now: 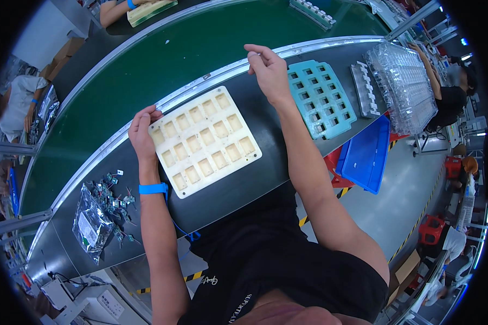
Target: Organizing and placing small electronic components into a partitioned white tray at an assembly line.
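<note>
A cream-coloured tray (pixel 199 154) with rows of rectangular pockets lies slightly turned on the dark worktable in front of me. The pockets look bare. My left hand (pixel 142 135), with a blue band on its wrist, is at the tray's far left corner, fingers curled against the edge; part of its grip is hidden. My right hand (pixel 269 73) hovers beyond the tray's far right side, near the metal rail. Its fingers are partly bent and apart, with nothing visible in them. Just right of that hand lies a teal tray (pixel 321 100) with square holes.
Small circuit boards with wires (pixel 114 201) and a silvery bag (pixel 89 225) lie at left. A metal fixture (pixel 365 89) and stacked clear plastic trays (pixel 404 86) stand at right, above a blue bin (pixel 366 157). Beyond the rail (pixel 206 77) runs a green conveyor (pixel 200 46). Other people work around.
</note>
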`<state>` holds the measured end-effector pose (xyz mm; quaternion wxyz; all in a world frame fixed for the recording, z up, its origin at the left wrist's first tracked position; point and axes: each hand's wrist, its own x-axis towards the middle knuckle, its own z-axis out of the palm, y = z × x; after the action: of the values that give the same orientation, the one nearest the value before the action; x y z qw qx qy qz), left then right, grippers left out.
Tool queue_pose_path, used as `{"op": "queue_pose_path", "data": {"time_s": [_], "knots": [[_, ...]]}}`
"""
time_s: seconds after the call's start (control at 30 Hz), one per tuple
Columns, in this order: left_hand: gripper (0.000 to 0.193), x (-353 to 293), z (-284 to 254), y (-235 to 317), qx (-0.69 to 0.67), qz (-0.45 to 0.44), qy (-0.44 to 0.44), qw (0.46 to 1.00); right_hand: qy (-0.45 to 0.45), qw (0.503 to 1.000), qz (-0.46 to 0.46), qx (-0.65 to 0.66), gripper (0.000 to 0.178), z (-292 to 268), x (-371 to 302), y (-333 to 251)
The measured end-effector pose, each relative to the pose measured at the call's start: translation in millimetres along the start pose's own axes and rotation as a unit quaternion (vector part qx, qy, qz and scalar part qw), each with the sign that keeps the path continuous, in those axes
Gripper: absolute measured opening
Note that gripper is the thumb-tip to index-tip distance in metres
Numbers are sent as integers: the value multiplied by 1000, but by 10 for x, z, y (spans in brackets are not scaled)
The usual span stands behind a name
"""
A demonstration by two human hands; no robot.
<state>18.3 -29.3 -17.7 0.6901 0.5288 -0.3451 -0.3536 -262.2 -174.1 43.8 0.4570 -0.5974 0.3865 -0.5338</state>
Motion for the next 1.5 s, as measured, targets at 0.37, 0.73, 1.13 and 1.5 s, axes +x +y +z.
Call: {"op": "queue_pose_path", "data": {"time_s": [0.37, 0.73, 1.13, 1.5], "knots": [[26, -29, 28, 21, -12, 1, 0, 1000, 0, 1000, 13, -18, 24, -9, -34, 66], [25, -12, 27, 32, -9, 11, -10, 1000, -57, 997, 54, 10, 25, -67, -14, -9], [27, -7, -27, 13, 21, 10, 0, 1000, -396, 917, -21, 41, 30, 52, -301, -504], [26, 2, 11, -7, 3, 16, -15, 1000, -219, 972, 3, -79, 28, -143, -91, -321]]}}
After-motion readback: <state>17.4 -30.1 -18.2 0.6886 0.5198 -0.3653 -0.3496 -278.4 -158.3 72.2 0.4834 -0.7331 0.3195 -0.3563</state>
